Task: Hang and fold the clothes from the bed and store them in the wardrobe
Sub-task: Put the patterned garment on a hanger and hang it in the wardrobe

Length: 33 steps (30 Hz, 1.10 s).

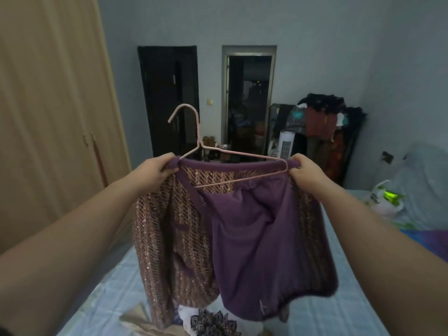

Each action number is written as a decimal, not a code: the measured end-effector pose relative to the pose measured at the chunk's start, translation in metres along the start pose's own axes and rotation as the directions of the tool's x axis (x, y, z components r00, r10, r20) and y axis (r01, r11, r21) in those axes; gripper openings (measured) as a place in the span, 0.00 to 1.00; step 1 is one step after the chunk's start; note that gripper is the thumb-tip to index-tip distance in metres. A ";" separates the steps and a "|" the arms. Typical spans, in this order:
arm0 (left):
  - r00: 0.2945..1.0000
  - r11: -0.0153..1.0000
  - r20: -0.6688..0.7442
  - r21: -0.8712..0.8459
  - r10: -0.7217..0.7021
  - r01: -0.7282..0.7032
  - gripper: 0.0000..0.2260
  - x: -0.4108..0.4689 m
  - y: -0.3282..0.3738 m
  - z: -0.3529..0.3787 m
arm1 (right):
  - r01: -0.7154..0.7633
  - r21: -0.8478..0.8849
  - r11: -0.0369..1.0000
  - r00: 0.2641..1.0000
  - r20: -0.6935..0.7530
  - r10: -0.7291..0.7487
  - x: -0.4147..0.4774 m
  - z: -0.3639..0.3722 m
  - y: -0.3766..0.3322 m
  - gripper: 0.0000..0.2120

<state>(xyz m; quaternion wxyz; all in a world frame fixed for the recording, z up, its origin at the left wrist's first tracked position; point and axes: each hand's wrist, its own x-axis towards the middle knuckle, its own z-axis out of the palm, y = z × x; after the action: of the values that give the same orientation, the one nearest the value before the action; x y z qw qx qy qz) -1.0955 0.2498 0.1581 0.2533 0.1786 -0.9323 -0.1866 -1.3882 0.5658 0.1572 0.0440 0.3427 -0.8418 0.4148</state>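
- Head view: the wardrobe (48, 117), doors shut, stands close on the left; the bed (351, 275) spans below both arms.
- Left hand (157, 169) and right hand (306, 172) each grip a shoulder of the cardigan (184, 226), fingers curled round the fabric, above the bed.
- Pink wire hanger (200, 144) sits partly inside the neckline, hook up.
- Cardigan: brown-pink weave outside, plain purple lining.

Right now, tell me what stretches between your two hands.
In the head view, the neck edge of the purple jacket spans from the left hand to the right hand, with the pink wire hanger set in it, hook rising above.
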 end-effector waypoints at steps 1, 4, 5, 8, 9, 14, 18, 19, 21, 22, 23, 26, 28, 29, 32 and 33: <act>1.000 1.000 -0.002 0.000 0.016 -0.016 0.04 0.002 0.000 0.000 | 0.006 -0.004 1.000 1.000 -0.015 -0.006 0.000 -0.004 -0.001 0.05; 0.998 0.998 0.017 -0.007 0.058 -0.058 0.05 0.010 0.007 -0.002 | 0.028 -0.010 1.000 0.997 -0.072 -0.029 -0.001 -0.018 -0.005 0.09; 0.997 0.998 0.037 0.005 0.066 -0.066 0.05 0.012 0.011 -0.004 | 0.027 -0.011 1.000 0.996 -0.088 -0.028 -0.002 -0.023 -0.006 0.09; 0.990 0.983 0.085 0.134 0.117 -0.128 0.04 0.019 0.023 -0.009 | 0.010 -0.033 0.999 0.993 -0.115 -0.013 -0.004 -0.031 -0.008 0.09; 0.987 0.967 0.084 0.201 0.140 -0.154 0.03 0.021 0.027 -0.010 | 0.004 -0.039 0.999 0.992 -0.124 -0.008 -0.005 -0.032 -0.008 0.08; 0.987 0.860 0.004 0.490 0.161 -0.142 0.04 0.027 0.057 -0.013 | -0.036 -0.051 0.998 0.985 -0.171 0.027 -0.012 -0.026 -0.012 0.06; 0.992 0.850 -0.123 0.524 0.004 0.061 0.07 0.029 0.083 -0.006 | -0.060 0.007 0.998 0.986 -0.158 0.060 -0.020 -0.010 -0.020 0.06; 0.989 0.866 -0.142 0.488 -0.048 0.112 0.05 0.029 0.089 -0.002 | -0.054 0.032 0.998 0.987 -0.149 0.058 -0.022 -0.005 -0.022 0.05; 0.980 0.900 -0.143 0.394 -0.141 0.187 0.03 0.028 0.100 0.006 | -0.032 0.078 0.996 0.989 -0.138 0.043 -0.028 0.006 -0.026 0.04; 0.974 0.914 -0.137 0.345 -0.178 0.215 0.03 0.026 0.104 0.010 | -0.022 0.089 0.996 0.992 -0.124 0.034 -0.031 0.012 -0.028 0.04; 0.971 0.926 -0.136 0.299 -0.199 0.232 0.02 0.024 0.106 0.014 | -0.011 0.091 0.996 0.994 -0.103 0.021 -0.034 0.018 -0.029 0.04; 0.964 0.952 -0.163 0.188 -0.212 0.241 0.03 0.016 0.105 0.024 | 0.032 0.113 0.993 0.999 -0.041 -0.027 -0.046 0.038 -0.029 0.02; 0.954 0.962 -0.199 0.115 -0.224 0.250 0.06 0.012 0.104 0.028 | 0.045 0.129 0.991 0.999 0.006 -0.047 -0.058 0.050 -0.029 0.02; 0.949 0.965 -0.220 0.087 -0.225 0.249 0.07 0.010 0.105 0.029 | 0.063 0.101 0.993 0.998 0.024 -0.066 -0.064 0.055 -0.029 0.03; 0.941 0.975 -0.262 -0.007 -0.217 0.223 0.09 0.006 0.114 0.031 | 0.170 -0.083 0.982 0.985 0.046 -0.167 -0.078 0.064 -0.027 0.05; 0.943 0.978 -0.262 -0.033 -0.207 0.206 0.09 0.005 0.119 0.032 | 0.187 -0.121 0.975 0.981 0.065 -0.181 -0.082 0.066 -0.027 0.05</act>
<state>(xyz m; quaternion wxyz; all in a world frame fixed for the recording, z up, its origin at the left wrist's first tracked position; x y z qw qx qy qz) -1.1449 0.3590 0.1861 0.3546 0.2979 -0.8659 -0.1890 -1.2950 0.5511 0.1029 0.0813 0.4267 -0.8319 0.3453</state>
